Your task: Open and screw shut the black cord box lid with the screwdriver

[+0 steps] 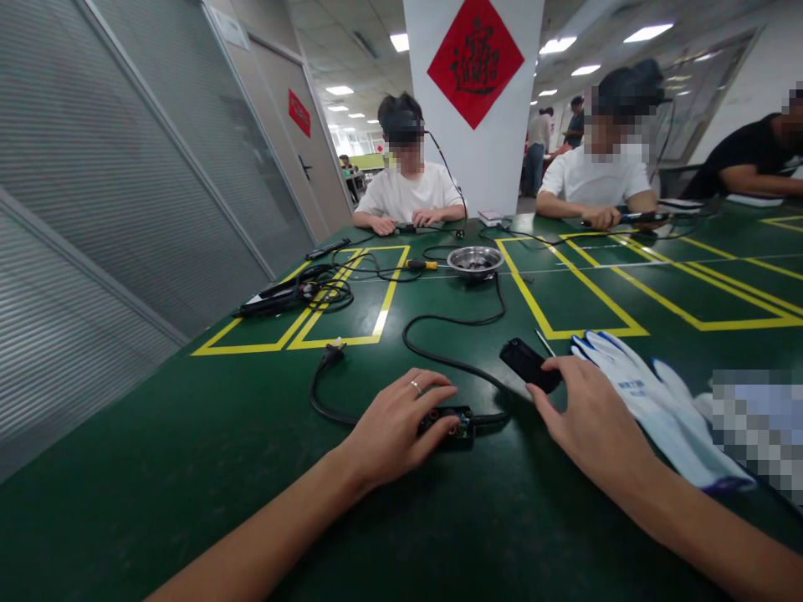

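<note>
On table, left hand (392, 426) flat, fingers splayed.

The room is evenly bright, lit by rectangular ceiling panels (648, 33) that blow out to white. Light falls soft from above; the hands (401, 426) cast only faint, short shadows on the green counter (188, 468), which shows a dull sheen. Wide-angle distortion bends the left wall (94, 209) and stretches the forearms at the lower edge. The near field is sharp; the far background is softer.
</note>
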A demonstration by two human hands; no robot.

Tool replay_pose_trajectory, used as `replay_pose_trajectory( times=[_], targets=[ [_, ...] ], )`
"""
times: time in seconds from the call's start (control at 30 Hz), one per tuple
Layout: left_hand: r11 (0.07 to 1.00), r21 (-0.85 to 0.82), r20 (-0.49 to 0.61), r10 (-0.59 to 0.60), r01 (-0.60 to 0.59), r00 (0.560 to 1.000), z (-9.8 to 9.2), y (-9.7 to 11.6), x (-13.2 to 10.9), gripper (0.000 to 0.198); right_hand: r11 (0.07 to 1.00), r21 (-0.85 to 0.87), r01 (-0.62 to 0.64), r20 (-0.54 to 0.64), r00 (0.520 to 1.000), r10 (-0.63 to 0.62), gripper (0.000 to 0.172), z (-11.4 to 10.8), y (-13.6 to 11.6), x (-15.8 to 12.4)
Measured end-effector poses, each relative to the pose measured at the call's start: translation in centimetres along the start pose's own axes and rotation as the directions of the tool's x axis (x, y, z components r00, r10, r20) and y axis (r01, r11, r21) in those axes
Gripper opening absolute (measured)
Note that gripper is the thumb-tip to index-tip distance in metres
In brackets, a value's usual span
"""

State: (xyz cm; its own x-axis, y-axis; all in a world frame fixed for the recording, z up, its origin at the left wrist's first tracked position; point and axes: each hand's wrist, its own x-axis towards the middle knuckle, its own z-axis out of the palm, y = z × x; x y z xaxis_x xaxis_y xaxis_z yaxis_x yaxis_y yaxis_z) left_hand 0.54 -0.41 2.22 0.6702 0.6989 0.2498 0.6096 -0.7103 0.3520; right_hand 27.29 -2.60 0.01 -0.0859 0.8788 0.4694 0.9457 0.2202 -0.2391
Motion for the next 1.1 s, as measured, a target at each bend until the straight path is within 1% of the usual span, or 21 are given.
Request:
replay_pose_trajectory(
  times=[0.07,0.13,0.2,0.27,0.3,0.33,0.37,0.4,0.47,0.5,0.57,0.6,0.63,0.67,0.77,0.83,1.0,1.1],
  targets=[
    [0.992,-0.109,-0.056,-0.063,0.057,0.996,0.3,0.2,0.0,0.036,0.988,0.147,0.037,-0.028,0.999,-0.033,0.031,-0.3,-1.1,-0.5],
    [0.954,-0.273,-0.07,-0.148,0.124,0.986,0.7,0.7,0.0,0.045,0.935,0.346,0.079,-0.003,0.997,-0.083,0.026,-0.4,-2.5,-1.4],
    [0.867,-0.472,-0.024,-0.198,0.163,0.98,1.3,1.3,0.0,0.051,0.872,0.482,0.085,0.072,0.988,-0.136,0.025,-0.3,-3.7,-2.2],
    [0.744,-0.651,0.02,-0.185,0.153,0.983,1.6,1.9,-0.1,0.048,0.833,0.548,0.069,0.154,0.971,-0.182,0.027,-0.2,-4.5,-2.9],
    [0.693,-0.707,0.027,-0.17,0.139,0.985,1.5,2.1,-0.2,0.046,0.823,0.565,0.063,0.185,0.962,-0.2,0.029,-0.2,-4.7,-3.0],
    [0.673,-0.73,0.019,-0.158,0.122,0.987,1.2,2.1,-0.2,0.046,0.818,0.572,0.062,0.202,0.956,-0.214,0.031,-0.2,-4.8,-3.1],
    [0.685,-0.721,-0.005,-0.149,0.1,0.989,0.8,2.1,-0.3,0.047,0.817,0.573,0.069,0.204,0.953,-0.224,0.034,-0.3,-4.7,-3.1],
    [0.742,-0.665,-0.032,-0.14,0.084,0.99,0.2,2.0,-0.4,0.05,0.82,0.566,0.08,0.189,0.956,-0.224,0.035,-0.3,-4.5,-3.0],
    [0.897,-0.44,-0.096,-0.077,0.027,0.992,-1.1,1.5,-0.5,0.058,0.835,0.542,0.094,0.13,0.972,-0.194,0.033,-0.4,-4.0,-2.7],
    [0.945,-0.326,-0.073,-0.045,0.019,0.996,-1.6,1.2,-0.5,0.061,0.843,0.531,0.087,0.101,0.981,-0.165,0.029,-0.4,-3.8,-2.5],
    [0.987,-0.159,0.042,-0.024,0.03,0.999,-1.9,0.5,-0.6,0.07,0.852,0.52,0.053,0.069,0.992,-0.104,0.023,-0.4,-3.4,-2.1],
    [0.993,-0.113,0.077,-0.029,0.037,0.997,-1.7,0.2,-0.6,0.077,0.853,0.521,0.034,0.063,0.995,-0.078,0.02,-0.4,-3.3,-2.0],
    [0.996,-0.088,0.079,-0.026,0.033,0.997,-1.3,-0.1,-0.6,0.082,0.851,0.524,0.019,0.057,0.997,-0.058,0.018,-0.4,-3.3,-1.9],
    [0.997,-0.073,0.089,-0.004,0.011,0.996,-0.7,-0.2,-0.5,0.083,0.849,0.528,0.01,0.051,0.998,-0.044,0.017,-0.4,-3.2,-1.9],
    [0.998,-0.009,0.131,0.056,-0.055,0.99,1.1,-0.4,-0.3,0.063,0.847,0.532,0.027,0.01,0.999,-0.038,0.015,-0.4,-3.3,-1.9],
    [0.997,0.02,0.14,0.069,-0.073,0.988,1.8,-0.3,-0.1,0.055,0.846,0.531,0.048,-0.008,0.999,-0.052,0.014,-0.5,-3.4,-1.9],
    [0.997,0.056,0.143,0.052,-0.061,0.988,2.2,0.0,0.4,0.052,0.838,0.541,0.078,-0.035,0.997,-0.07,0.015,-0.5,-3.3,-2.1],
    [0.99,0.129,0.176,0.036,-0.06,0.984,2.2,0.3,0.5,0.055,0.841,0.531,0.101,-0.056,0.995,-0.084,0.014,-0.5,-3.2,-2.0]
  ],
)
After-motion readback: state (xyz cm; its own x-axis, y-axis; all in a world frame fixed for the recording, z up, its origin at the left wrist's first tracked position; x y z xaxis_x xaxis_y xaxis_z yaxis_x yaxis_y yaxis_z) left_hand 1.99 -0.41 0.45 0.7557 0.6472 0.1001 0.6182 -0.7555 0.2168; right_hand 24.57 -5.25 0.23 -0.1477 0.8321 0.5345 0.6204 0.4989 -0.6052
